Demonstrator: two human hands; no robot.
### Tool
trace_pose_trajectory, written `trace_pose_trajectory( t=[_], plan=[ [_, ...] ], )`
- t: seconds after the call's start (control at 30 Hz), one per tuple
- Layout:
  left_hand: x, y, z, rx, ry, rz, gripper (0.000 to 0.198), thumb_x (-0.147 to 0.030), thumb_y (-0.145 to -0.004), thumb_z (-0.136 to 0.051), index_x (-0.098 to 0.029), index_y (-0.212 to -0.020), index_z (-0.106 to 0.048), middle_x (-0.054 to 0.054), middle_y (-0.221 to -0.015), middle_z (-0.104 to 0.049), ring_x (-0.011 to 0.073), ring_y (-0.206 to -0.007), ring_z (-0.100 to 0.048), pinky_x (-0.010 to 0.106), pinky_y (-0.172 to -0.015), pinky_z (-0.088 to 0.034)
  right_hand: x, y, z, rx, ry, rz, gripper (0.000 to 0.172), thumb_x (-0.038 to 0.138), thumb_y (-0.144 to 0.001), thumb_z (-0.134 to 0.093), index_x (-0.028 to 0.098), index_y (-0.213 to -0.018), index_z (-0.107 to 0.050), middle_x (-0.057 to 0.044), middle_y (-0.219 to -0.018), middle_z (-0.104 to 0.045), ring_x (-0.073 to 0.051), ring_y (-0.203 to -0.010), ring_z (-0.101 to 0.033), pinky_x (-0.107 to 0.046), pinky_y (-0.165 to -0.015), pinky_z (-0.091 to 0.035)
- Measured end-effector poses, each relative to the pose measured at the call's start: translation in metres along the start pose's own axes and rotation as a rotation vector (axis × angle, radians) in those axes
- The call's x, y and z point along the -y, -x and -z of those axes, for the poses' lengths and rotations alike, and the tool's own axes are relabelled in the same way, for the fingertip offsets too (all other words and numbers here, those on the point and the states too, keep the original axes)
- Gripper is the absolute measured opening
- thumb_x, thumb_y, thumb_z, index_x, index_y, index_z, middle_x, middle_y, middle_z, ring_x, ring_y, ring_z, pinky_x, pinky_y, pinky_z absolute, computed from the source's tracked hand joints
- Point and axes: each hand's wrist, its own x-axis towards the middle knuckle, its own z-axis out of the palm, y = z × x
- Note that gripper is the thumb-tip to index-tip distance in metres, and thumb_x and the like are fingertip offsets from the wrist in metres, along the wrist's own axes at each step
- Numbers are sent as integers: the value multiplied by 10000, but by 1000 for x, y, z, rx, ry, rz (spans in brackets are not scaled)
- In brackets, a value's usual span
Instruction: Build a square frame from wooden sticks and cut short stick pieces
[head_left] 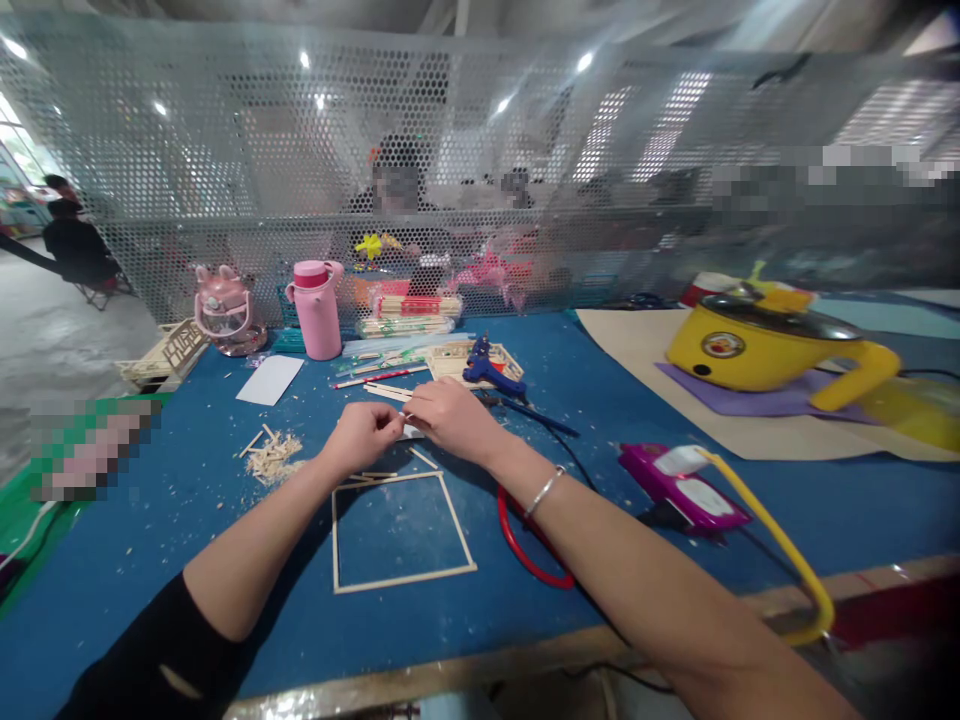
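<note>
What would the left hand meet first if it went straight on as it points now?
Probably the right hand, close ahead of the left hand, though the exact gap is unclear.

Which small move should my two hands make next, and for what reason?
I would probably finish the close work before reaching for the blue glue gun: the left hand and right hand are together, perhaps around something too small to identify, and the glue gun lies unheld just beyond the right hand.

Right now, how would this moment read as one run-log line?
left hand: fingers bunched, item unclear | right hand: close beside it, item unclear | nearby: stick frame, glue gun, wood scraps
</note>
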Motion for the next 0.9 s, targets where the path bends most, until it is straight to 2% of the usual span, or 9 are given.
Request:
trace_pose_trajectory(
  t=[0.1,0.17,0.27,0.4,0.53,0.67,0.77,0.9],
  plan=[
    [0,0,-1,-23,-2,-28,302,-338,-805,-467,-134,-673,-647,-27,-528,-537,93,-511,-426,199,-505,-310,-6,0,-7,-69,-508,-188,127,232,-787,-554,151,-692,-577,-45,-700,-567,-168,-753,-491,-314,-741,-336],
    [2,-1,0,-48,-1,-58,261,-337,-810,-497,-146,-759,-668,-9,-619,-607,103,-567,-482,197,-548,-351,-12,-1,-12,-93,-733,-283,152,294,-797,-530,162,-723,-543,-22,-670,-568,-147,-682,-513,-287,-673,-381],
    [4,-2,1,-58,-14,-104,144,-254,-775,-574,-160,-771,-682,13,-723,-663,115,-650,-539,200,-627,-388,-18,-2,-20,-50,-881,-323,279,442,-820,-441,173,-767,-491,-13,-642,-582,-124,-564,-528,-259,-550,-416],
    [6,0,0,-25,-27,-153,133,-231,-786,-579,-180,-784,-702,17,-738,-681,118,-664,-562,201,-647,-399,-19,-4,-26,-11,-1008,-343,388,566,-732,-501,179,-724,-477,19,-576,-537,-93,-486,-479,-232,-490,-407],
    [5,2,0,24,-10,-198,139,-249,-779,-592,-179,-817,-706,21,-760,-692,124,-665,-577,200,-639,-413,-18,-3,-23,-5,-1008,-356,356,524,-710,-544,172,-697,-488,32,-562,-516,-74,-473,-442,-213,-481,-379],
    [3,4,0,14,-19,-183,209,-238,-837,-506,-169,-841,-703,15,-742,-688,111,-634,-579,186,-621,-419,-19,-1,-16,19,-906,-343,280,430,-728,-539,151,-743,-554,21,-585,-545,-84,-510,-466,-215,-515,-384],
    [4,1,0,43,-165,-118,265,-272,-875,-451,-170,-884,-696,4,-718,-670,105,-614,-567,180,-598,-417,-19,0,-12,35,-765,-317,243,358,-750,-541,138,-819,-617,-3,-652,-593,-101,-570,-498,-219,-547,-381],
    [9,-3,-3,61,-342,-56,239,-271,-855,-497,-167,-980,-672,45,-858,-653,143,-763,-584,213,-703,-428,-21,1,-10,43,-495,-297,162,218,-787,-502,141,-772,-643,-20,-683,-612,-118,-624,-504,-228,-595,-354]
  ],
)
